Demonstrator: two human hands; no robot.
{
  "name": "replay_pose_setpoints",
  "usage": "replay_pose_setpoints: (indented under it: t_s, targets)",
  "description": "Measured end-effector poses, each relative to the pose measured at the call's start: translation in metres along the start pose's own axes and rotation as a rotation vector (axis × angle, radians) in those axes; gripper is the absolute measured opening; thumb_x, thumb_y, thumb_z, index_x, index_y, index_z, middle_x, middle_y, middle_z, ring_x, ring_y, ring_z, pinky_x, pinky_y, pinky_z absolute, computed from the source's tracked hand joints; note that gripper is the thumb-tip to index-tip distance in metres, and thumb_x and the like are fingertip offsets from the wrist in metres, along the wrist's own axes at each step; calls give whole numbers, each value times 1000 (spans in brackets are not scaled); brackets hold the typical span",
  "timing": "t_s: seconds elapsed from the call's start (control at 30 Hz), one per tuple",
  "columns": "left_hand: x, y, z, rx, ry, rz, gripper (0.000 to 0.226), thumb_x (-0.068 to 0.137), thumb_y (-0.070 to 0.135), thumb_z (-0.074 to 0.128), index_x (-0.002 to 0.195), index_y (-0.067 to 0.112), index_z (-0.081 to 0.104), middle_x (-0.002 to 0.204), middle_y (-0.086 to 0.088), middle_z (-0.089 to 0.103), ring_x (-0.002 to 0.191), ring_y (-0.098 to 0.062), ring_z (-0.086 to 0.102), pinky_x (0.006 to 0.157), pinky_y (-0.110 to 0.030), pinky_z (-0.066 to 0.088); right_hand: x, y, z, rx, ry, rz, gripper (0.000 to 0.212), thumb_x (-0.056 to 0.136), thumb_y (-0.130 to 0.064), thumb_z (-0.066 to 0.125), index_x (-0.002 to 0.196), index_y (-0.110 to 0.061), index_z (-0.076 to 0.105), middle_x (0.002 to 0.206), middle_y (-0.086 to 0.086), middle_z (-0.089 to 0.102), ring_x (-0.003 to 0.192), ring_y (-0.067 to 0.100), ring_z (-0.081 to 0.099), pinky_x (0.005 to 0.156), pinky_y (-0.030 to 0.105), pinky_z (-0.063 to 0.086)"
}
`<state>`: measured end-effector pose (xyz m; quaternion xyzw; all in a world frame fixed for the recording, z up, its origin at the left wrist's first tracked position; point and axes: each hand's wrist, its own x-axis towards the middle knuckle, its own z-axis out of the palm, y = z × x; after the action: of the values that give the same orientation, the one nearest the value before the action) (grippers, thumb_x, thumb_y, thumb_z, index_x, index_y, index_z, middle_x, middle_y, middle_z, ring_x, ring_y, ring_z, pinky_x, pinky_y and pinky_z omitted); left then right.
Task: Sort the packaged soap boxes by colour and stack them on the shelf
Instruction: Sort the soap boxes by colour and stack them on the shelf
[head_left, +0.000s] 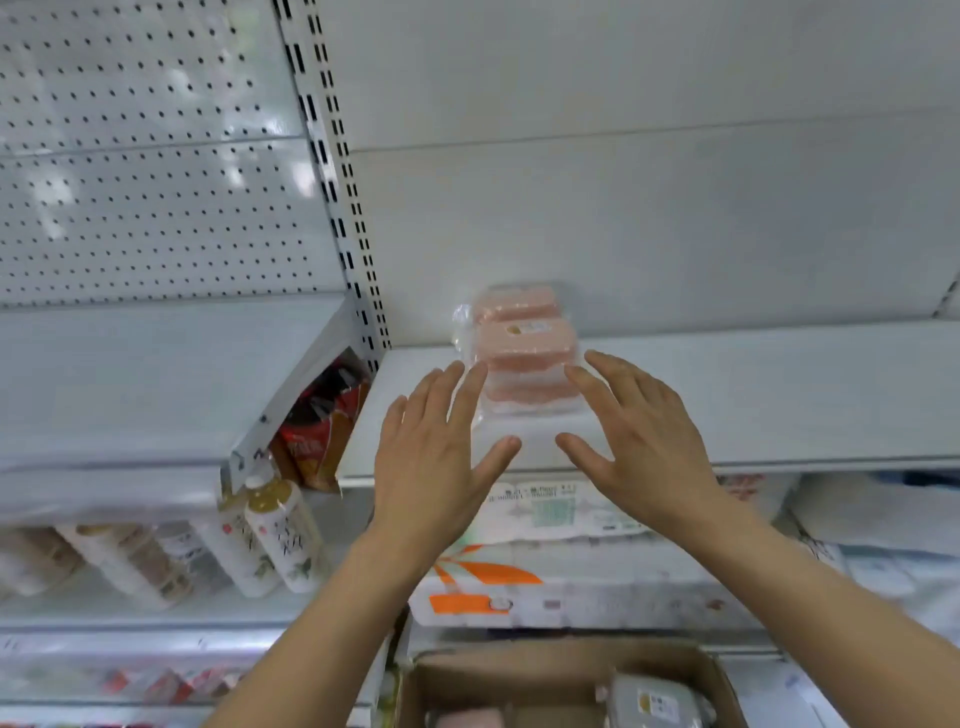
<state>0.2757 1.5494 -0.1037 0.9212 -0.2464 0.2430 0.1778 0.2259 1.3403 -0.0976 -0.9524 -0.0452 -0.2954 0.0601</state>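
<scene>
Fingers (470, 395) of both hands spread wide, holding nothing — pink soap stack (524, 348) lies between them, just beyond, on the shelf (779, 395).

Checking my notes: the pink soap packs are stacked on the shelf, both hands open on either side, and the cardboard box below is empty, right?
Not quite. The head view shows the cardboard box holds more packs, one grey; the rest stands.

Left hand (434, 457) and right hand (641, 441) raised, fingers straight and spread
</scene>
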Motion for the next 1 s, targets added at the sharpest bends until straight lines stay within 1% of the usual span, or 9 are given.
replay_pose_setpoints:
  t_s: [0.1, 0.23, 0.4, 0.53, 0.6, 0.7, 0.77, 0.87, 1.0]
  targets:
    - [-54, 11, 3, 14, -46, -8, 75, 91, 68, 30, 155, 27, 25, 155, 3, 39, 142, -22, 36, 114, -44, 33, -49, -4, 2, 36, 20, -62, 55, 90, -46, 45, 136, -16, 51, 144, 8, 48, 129, 28, 47, 99, 45, 41]
    - [-126, 11, 23, -1, -104, -25, 69, 91, 59, 44, 149, 20, 39, 142, -1, 52, 128, -23, 49, 104, -42, 43, -112, -6, 29, 92, -36, -132, 51, 89, -42, 48, 133, -16, 52, 138, 9, 53, 120, 29, 51, 94, 44, 42]
    - [-220, -13, 74, -186, -340, -311, 70, 88, 62, 38, 147, 24, 39, 140, 4, 50, 127, -15, 44, 101, -29, 39, -179, -15, 92, 174, -289, -114, 49, 84, -41, 47, 127, -20, 56, 132, 6, 58, 114, 27, 56, 86, 41, 50]
    - [-281, -41, 134, -209, -599, -410, 70, 87, 67, 29, 144, 28, 42, 142, 6, 48, 130, -17, 45, 101, -32, 43, -223, -21, 161, 207, -542, -81, 49, 77, -32, 71, 123, -18, 61, 123, 4, 63, 107, 26, 63, 79, 39, 55]
    - [-303, -54, 165, -226, -709, -451, 61, 91, 60, 38, 143, 29, 40, 141, 6, 47, 130, -16, 45, 101, -33, 43, -241, -25, 199, 217, -685, -72, 53, 80, -31, 72, 129, -18, 57, 127, 3, 60, 115, 25, 60, 85, 40, 53]
    - [-332, -71, 212, -183, -837, -445, 55, 96, 42, 53, 146, 29, 33, 146, 3, 42, 132, -18, 42, 107, -33, 39, -261, -32, 259, 204, -838, -69, 58, 92, -36, 58, 145, -20, 39, 142, 0, 46, 130, 21, 45, 97, 35, 45]
    - [-352, -77, 243, -186, -904, -436, 62, 93, 41, 60, 147, 28, 31, 148, 3, 39, 134, -18, 39, 107, -32, 38, -272, -41, 298, 188, -920, -73, 61, 94, -38, 54, 148, -21, 32, 146, -1, 41, 133, 19, 39, 97, 33, 43]
    - [-382, -87, 285, -192, -1006, -402, 85, 84, 43, 72, 152, 22, 24, 155, 1, 26, 142, -18, 26, 111, -30, 31, -286, -57, 354, 215, -989, -91, 65, 91, -30, 61, 147, -19, 30, 145, 3, 41, 131, 20, 39, 102, 34, 41]
    - [-413, -103, 322, 22, -1091, -250, 99, 79, 38, 76, 154, 17, 14, 156, -4, 20, 146, -22, 17, 120, -32, 15, -297, -73, 412, 196, -1049, -106, 84, 87, -22, 69, 154, -16, 17, 154, 4, 26, 140, 23, 25, 110, 39, 33]
